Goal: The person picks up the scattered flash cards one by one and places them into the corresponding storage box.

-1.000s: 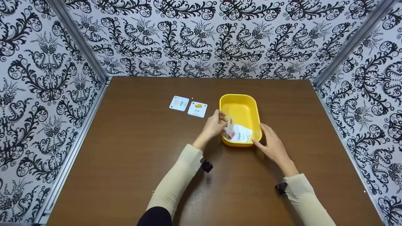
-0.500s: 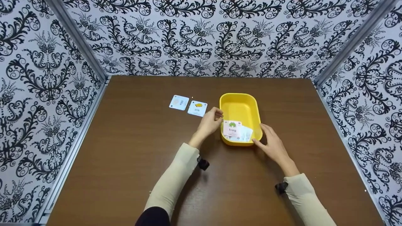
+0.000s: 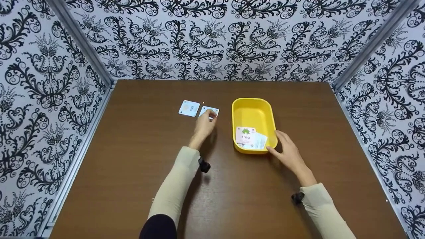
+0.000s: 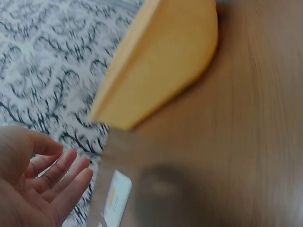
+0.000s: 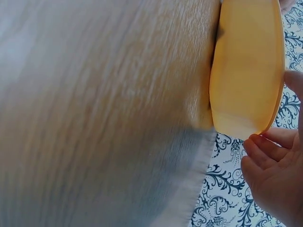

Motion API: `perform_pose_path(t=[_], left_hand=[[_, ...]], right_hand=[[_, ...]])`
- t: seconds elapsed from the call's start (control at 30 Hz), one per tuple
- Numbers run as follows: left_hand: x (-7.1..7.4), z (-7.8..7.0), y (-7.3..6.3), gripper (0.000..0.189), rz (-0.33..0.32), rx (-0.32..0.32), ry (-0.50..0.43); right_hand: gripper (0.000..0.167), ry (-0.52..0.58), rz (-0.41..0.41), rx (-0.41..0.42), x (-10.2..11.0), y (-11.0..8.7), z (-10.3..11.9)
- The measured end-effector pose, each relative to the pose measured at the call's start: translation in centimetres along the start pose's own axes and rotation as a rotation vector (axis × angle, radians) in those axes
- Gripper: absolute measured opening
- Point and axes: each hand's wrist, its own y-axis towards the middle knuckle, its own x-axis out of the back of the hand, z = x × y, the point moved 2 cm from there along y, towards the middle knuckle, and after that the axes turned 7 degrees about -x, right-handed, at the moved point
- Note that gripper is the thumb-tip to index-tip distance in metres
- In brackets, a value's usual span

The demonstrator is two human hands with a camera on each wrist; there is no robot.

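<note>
My left hand (image 3: 205, 126) is over the white card (image 3: 206, 108) on the table, covering much of it. In the left wrist view its fingers are loosely bent with nothing between them, apart from the card. A second white card (image 3: 189, 108) lies just left of it. My right hand (image 3: 288, 153) touches the near right corner of the yellow plastic box (image 3: 273, 126), thumb at the near rim and fairly straight fingers along the right side. Inside the box's near end, a card (image 3: 245, 135) with a green frog and the word "frog" lies over other cards (image 3: 260, 141).
The brown wooden table (image 3: 252, 196) is enclosed by walls (image 3: 212, 39) with a black and white scroll pattern. Metal rails (image 3: 83, 43) run along the corners. A black wrist camera (image 3: 204, 165) hangs under the left sleeve.
The frog card has left my left hand and lies in the box. That hand has moved left, from the box to over the card on the table. My right hand has stayed at the box.
</note>
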Motion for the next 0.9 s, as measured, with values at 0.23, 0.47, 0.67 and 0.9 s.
perform_pose_path(t=[0.23, 0.47, 0.67, 0.9], left_hand=[[0.2, 2.8, 0.4, 0.018, 0.021, 0.083, 0.183], [-0.6, 4.3, 0.1, 0.036, 0.156, 0.059, 0.431], [-1.0, 4.3, -0.1, 0.041, 0.201, 0.022, 0.565], [-1.3, 4.3, -0.1, 0.060, 0.156, 0.046, 0.556]], right_hand=[[0.082, 0.004, -0.019, 0.041, -0.1, 0.0, 0.0], [0.082, 0.012, -0.020, 0.048, -0.1, 0.0, 0.1], [0.082, -0.002, -0.018, 0.041, -0.1, 0.0, 0.1], [0.082, -0.010, -0.012, 0.033, 0.1, 0.1, 0.2]])
